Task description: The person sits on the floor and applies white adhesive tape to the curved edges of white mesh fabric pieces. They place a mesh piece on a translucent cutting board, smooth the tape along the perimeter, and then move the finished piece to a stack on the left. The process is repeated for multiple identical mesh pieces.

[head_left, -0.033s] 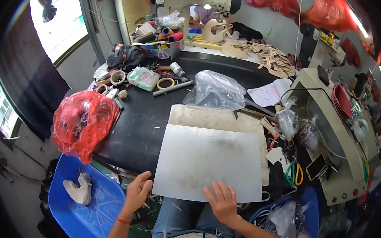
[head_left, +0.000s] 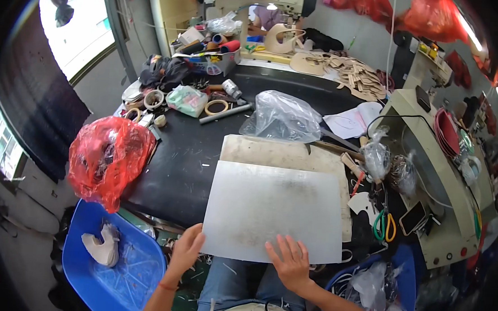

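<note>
Compared with the earlier frame, my left hand (head_left: 185, 248) has come closer to the translucent plastic sheet (head_left: 274, 213), and now its fingertips are at the left edge; the sheet itself has shifted only very slightly. My right hand (head_left: 289, 264) has stayed almost in the same place, with fingers spread loosely on the near edge, pressing from above and not clenched. For the left hand, I cannot tell if it already pinches the edge or only touches it.

The sheet, with grey smudges, lies partly over a stained beige board (head_left: 260, 149) on the black tabletop (head_left: 175, 157), and its near edge reaches out above my lap. To my judgement, the step in hand is to steady and align this sheet. The next move seems to call for an even, light hold from both sides, because the near edge appears without support and could tip.

Around it, a crumpled clear plastic bag (head_left: 282, 118) is behind the board, a red plastic bag (head_left: 111, 159) is well apart on the left, and scissors with green and yellow handles (head_left: 387, 224) lie on the right, near a smartphone (head_left: 412, 218).
</note>
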Motion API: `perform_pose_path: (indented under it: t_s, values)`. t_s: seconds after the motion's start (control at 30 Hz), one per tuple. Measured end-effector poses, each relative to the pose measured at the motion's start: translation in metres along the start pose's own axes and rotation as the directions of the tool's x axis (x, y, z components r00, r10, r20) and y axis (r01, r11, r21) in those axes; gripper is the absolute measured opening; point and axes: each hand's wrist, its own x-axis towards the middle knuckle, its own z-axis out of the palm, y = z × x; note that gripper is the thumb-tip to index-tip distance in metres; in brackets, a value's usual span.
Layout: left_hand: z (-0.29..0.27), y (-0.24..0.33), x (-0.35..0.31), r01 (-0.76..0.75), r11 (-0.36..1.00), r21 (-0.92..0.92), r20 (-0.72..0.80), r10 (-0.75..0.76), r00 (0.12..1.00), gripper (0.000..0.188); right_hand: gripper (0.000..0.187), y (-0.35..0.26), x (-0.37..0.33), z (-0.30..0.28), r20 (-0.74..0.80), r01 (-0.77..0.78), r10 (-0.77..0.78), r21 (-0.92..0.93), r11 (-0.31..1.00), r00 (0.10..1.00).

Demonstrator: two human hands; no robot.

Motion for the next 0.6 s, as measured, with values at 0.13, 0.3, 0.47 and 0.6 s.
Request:
perform_pose_path:
  t_s: [0.13, 0.3, 0.47, 0.6]
  values:
    - [0.028, -0.002, 0.032, 0.375, 0.888, -0.267, 0.308, -0.290, 0.906, 0.045, 0.046, 0.010, 0.000, 0.002, 0.077, -0.103, 0.107, -0.048, 0.993, 0.991]
    - [0.026, -0.006, 0.017, 0.292, 0.907, -0.304, 0.152, -0.256, 0.955, 0.049, 0.052, 0.000, 0.003, 0.017, 0.135, -0.079, 0.092, -0.098, 0.992, 0.987]
    - [-0.026, -0.007, -0.009, -0.055, 0.998, 0.028, -0.333, 0.061, 0.941, 0.038, 0.084, 0.029, 0.016, 0.024, 0.277, -0.111, 0.139, -0.111, 0.988, 0.951]
    - [-0.155, -0.117, -0.046, 0.286, 0.882, 0.375, -0.714, 0.078, 0.696, 0.030, 0.098, 0.043, 0.034, 0.014, 0.446, -0.081, 0.109, -0.081, 0.993, 0.888]
